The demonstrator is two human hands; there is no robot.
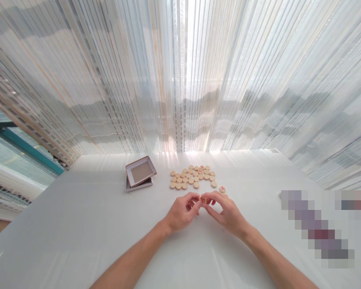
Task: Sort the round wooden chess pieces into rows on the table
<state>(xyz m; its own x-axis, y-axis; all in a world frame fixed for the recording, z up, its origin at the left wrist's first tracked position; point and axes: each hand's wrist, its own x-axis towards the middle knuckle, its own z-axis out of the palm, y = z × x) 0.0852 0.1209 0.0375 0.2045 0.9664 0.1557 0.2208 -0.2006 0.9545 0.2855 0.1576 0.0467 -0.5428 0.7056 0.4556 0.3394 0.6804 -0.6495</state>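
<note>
My left hand (182,212) and my right hand (225,210) meet over the white table (78,224), fingers pinched together on one round wooden game piece (203,199) with red marking. Just beyond them lies a cluster of several tan round pieces (192,176), some showing red characters. One more piece (222,189) lies alone to the right of the cluster, near my right hand.
A shallow square box with its lid laid askew on it (140,173) sits left of the pieces. Sheer striped curtains (180,80) hang behind the table's far edge. A blurred patch (319,228) covers the table's right side.
</note>
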